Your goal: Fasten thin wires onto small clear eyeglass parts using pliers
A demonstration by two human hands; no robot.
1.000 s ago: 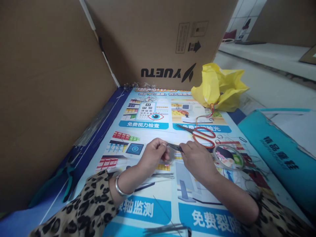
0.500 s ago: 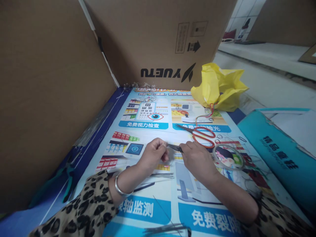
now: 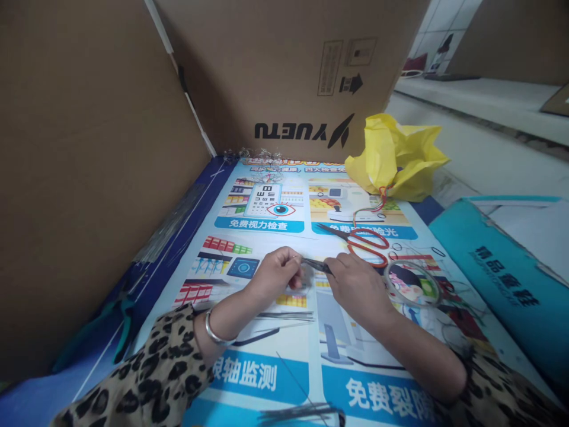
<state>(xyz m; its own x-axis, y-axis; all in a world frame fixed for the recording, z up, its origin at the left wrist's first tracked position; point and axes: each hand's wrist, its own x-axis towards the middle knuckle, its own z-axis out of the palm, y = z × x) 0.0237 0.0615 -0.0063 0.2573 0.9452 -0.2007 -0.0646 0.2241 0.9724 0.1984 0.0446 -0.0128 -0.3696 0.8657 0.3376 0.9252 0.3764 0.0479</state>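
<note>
Over the middle of the printed sheet, my right hand [image 3: 358,287] is closed around a pair of dark, narrow-nosed pliers [image 3: 316,265]. The jaws point left and meet the fingertips of my left hand [image 3: 281,270]. Thumb and forefinger of that left hand are pinched together; the small thing between them is too fine to make out. Just beyond my right hand lie red-handled scissors [image 3: 368,240], blades toward the left. A roll of clear tape [image 3: 412,283] sits to the right of the same hand. Below my left wrist lie several thin wires [image 3: 288,316].
Cardboard panels [image 3: 284,71] stand at the back and left. Green-handled pliers [image 3: 122,320] and a bundle of wires [image 3: 169,228] lie at left. A yellow bag [image 3: 395,157] and a teal box [image 3: 498,279] are at right. More dark wires [image 3: 302,410] lie at the front edge.
Both hands hold nearly the same pose, with the plier tips still at my left fingertips. The whole view has shifted very slightly.
</note>
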